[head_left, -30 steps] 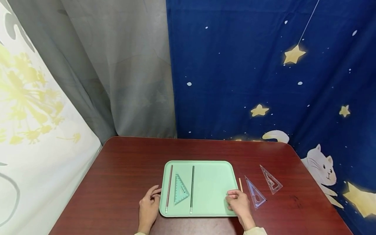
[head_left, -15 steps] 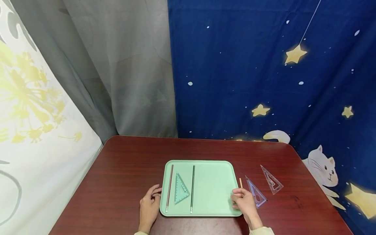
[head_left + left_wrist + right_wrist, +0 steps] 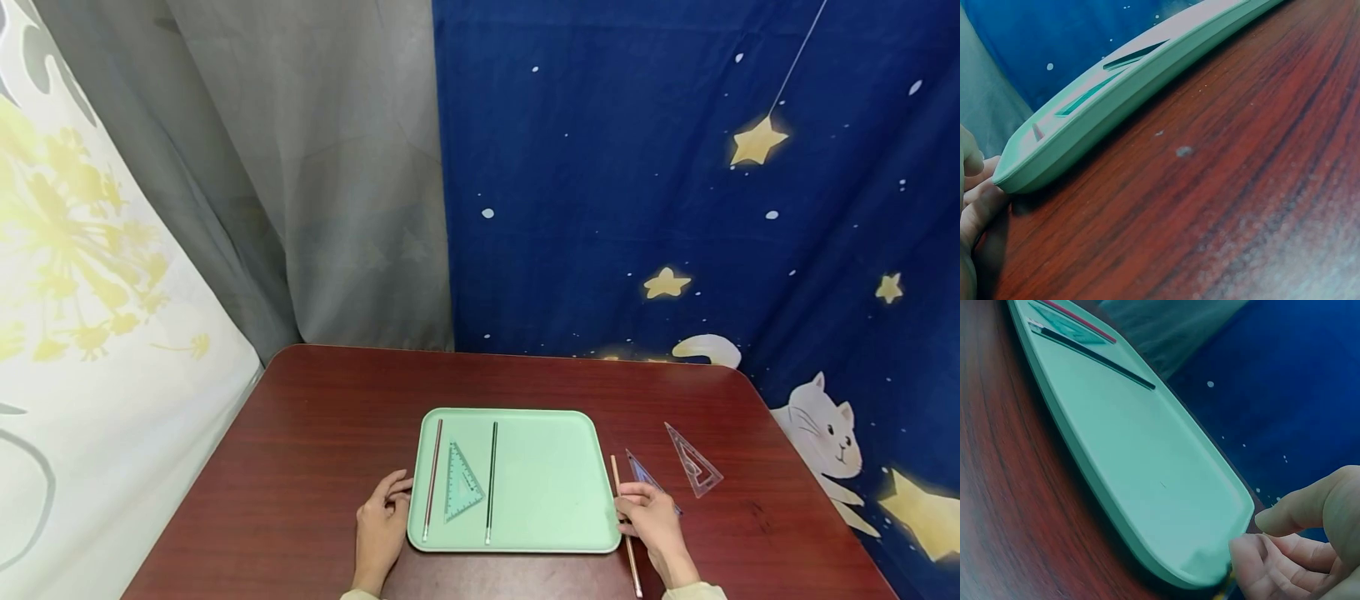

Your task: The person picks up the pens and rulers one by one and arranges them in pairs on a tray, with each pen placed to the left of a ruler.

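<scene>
Arching over the tan pencil [image 3: 631,557], my right hand [image 3: 651,518] is the nearer of 2. The pencil lies beneath its fingertips, just beside the right edge of the green tray [image 3: 555,475], its long axis roughly along that edge. I cannot tell whether those bent fingers pinch it. My left hand [image 3: 381,527] rests loosely against the tray's left edge.

One table [image 3: 337,433], one tray [image 3: 555,483], two hands [image 3: 380,529] [image 3: 654,521] and three set squares [image 3: 454,504] [image 3: 640,468] [image 3: 681,447] are counted; pencils [image 3: 432,481] [image 3: 491,483] [image 3: 633,568] apparently number three, one partly covered.
</scene>
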Available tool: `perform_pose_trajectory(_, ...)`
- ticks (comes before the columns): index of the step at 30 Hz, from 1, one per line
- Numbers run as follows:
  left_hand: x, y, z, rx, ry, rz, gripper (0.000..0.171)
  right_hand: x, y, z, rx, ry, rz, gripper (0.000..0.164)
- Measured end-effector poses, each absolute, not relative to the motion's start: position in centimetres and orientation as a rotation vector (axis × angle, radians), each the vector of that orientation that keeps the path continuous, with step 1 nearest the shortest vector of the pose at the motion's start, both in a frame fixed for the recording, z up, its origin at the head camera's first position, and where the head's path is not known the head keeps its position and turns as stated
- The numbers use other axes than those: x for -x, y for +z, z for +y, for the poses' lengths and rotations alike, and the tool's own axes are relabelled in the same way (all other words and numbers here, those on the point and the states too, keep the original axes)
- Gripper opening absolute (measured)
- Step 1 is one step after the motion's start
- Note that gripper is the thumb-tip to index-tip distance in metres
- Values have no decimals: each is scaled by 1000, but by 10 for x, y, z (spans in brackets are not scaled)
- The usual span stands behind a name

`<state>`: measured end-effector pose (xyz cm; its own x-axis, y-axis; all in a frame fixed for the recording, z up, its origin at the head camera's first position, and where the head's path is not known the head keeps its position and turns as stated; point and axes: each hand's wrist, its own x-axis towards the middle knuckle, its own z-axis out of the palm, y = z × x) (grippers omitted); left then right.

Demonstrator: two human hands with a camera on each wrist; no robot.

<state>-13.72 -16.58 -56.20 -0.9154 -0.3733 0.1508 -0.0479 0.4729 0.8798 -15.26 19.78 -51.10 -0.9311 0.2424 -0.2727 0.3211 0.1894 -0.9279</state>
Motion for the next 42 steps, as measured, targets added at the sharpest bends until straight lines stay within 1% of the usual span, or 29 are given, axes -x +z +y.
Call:
perform_pose_trajectory(14,137,-564,-167,-343,-1421,-2383,34,151,-510,213,-603,-1881,2375,37)
perform_pose_trajectory(24,137,-564,-166,-341,-1418,-2384,34,151,-512,227,-635,-1892,2363,36)
perform_pose_trajectory(34,138,-564,-165,-344,-1411,-2383,35,149,-510,242,-653,-1916,2352,31)
perform_pose_trajectory(37,138,-564,-166,-353,-1404,-2383,35,149,-511,245,-658,-1880,2389,36)
perform_pose_trajectory(42,138,-564,-165,-353,-1403,-2372,34,149,-513,248,-673,-1819,2440,51)
